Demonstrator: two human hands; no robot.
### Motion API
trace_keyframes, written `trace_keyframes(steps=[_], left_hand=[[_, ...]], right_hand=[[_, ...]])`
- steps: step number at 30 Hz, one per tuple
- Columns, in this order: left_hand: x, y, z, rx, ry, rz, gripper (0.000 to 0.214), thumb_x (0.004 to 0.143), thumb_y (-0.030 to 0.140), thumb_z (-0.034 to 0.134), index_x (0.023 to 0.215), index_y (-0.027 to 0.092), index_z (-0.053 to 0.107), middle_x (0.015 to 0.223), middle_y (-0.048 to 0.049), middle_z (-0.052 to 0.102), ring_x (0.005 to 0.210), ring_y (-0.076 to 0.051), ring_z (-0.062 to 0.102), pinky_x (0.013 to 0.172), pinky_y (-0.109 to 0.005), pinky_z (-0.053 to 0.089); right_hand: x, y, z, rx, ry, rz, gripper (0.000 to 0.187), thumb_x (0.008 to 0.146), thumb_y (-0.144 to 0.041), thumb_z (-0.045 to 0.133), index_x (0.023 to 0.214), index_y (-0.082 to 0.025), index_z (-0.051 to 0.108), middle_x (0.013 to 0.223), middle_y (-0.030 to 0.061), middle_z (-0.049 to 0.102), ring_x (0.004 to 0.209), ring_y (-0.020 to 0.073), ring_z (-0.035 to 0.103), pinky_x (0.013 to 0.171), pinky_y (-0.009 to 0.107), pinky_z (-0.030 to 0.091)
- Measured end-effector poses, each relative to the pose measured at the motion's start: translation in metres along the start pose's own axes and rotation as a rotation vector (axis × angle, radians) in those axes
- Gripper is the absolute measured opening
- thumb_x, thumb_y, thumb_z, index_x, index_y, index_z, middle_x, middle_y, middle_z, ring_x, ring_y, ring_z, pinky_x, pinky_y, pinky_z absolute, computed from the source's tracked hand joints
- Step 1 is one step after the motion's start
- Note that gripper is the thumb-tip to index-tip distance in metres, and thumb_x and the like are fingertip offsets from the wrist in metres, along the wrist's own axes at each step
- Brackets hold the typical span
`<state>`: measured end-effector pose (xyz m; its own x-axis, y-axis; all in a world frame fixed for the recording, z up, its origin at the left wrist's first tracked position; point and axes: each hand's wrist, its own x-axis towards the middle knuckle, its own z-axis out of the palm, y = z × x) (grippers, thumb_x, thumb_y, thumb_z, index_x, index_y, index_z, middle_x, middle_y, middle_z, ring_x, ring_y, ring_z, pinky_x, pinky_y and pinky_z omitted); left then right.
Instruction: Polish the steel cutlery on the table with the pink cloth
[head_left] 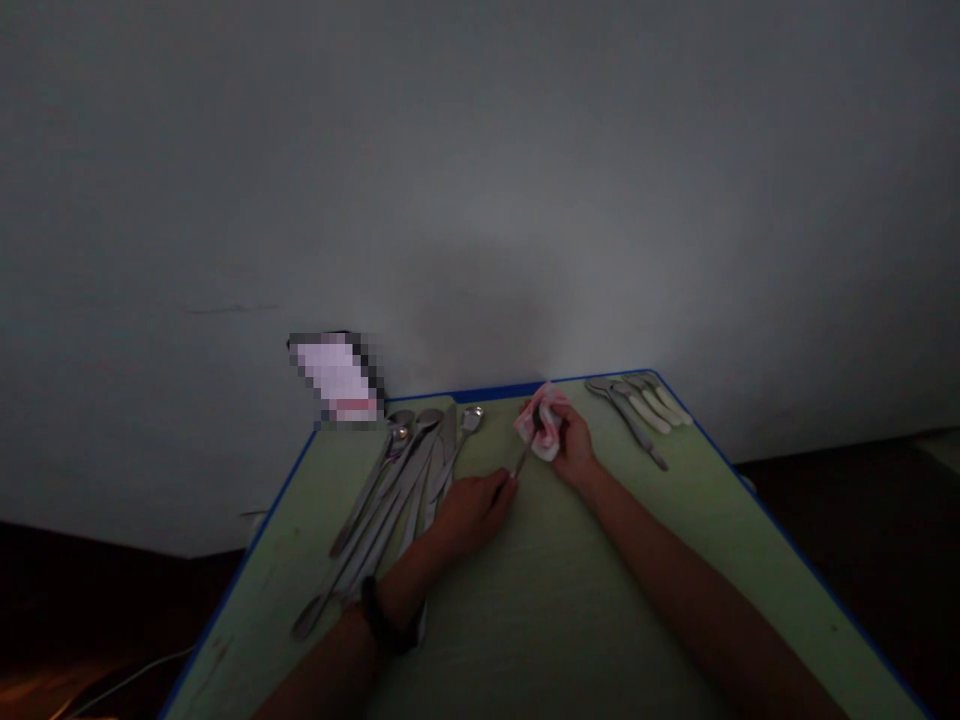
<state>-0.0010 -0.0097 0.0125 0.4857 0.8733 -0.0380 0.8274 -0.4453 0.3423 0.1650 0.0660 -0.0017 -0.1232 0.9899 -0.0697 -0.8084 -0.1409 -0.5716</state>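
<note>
Over the green tabletop (577, 610): slim metal utensil (523, 460), tilted, far end in pink-and-white cloth (550, 412).
Left hand (474, 511): closed on utensil's near end.
Right hand (577, 447): fingers curled about the cloth.
Tabletop, left: long-handled spoons (411, 470), loosely piled.
Tabletop, far right: white-handled cutlery (651, 409), beside a metal spoon (628, 421).
</note>
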Motion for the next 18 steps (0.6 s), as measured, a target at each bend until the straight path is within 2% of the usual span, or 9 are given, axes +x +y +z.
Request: trace_keyframes(steps=[4,11,18], left_hand=[[0.0002,-0.0008,0.0003,0.027,-0.013,0.002,0.045,0.095,0.037,0.018,0.084,0.018,0.058,0.072,-0.005,0.065,0.066,-0.016,0.06,0.06,-0.025,0.036],[0.0012,-0.0008,0.0,-0.008,-0.021,-0.002,0.05,0.094,0.042,0.017,0.084,0.018,0.059,0.072,-0.0047,0.065,0.064,-0.016,0.059,0.059,-0.025,0.035],[0.0008,0.0009,-0.0027,-0.018,-0.05,0.002,0.049,0.095,0.04,0.018,0.081,0.017,0.059,0.068,-0.0046,0.063,0.061,-0.015,0.058,0.058,-0.024,0.035]], right_hand=[[-0.0001,0.0008,-0.0004,-0.059,-0.037,0.054,0.011,0.07,-0.025,0.058,0.076,-0.016,0.062,0.075,0.0024,0.066,0.07,0.0144,0.061,0.071,0.027,0.05],[-0.0059,0.0058,0.0018,-0.254,0.02,-0.072,0.031,0.072,-0.046,0.061,0.083,-0.017,0.061,0.08,0.0047,0.067,0.069,0.0144,0.061,0.07,0.029,0.048],[-0.0068,0.0068,-0.0002,-0.384,-0.016,-0.123,0.029,0.07,-0.043,0.064,0.082,-0.017,0.061,0.078,0.004,0.065,0.065,0.0126,0.058,0.064,0.026,0.047]])
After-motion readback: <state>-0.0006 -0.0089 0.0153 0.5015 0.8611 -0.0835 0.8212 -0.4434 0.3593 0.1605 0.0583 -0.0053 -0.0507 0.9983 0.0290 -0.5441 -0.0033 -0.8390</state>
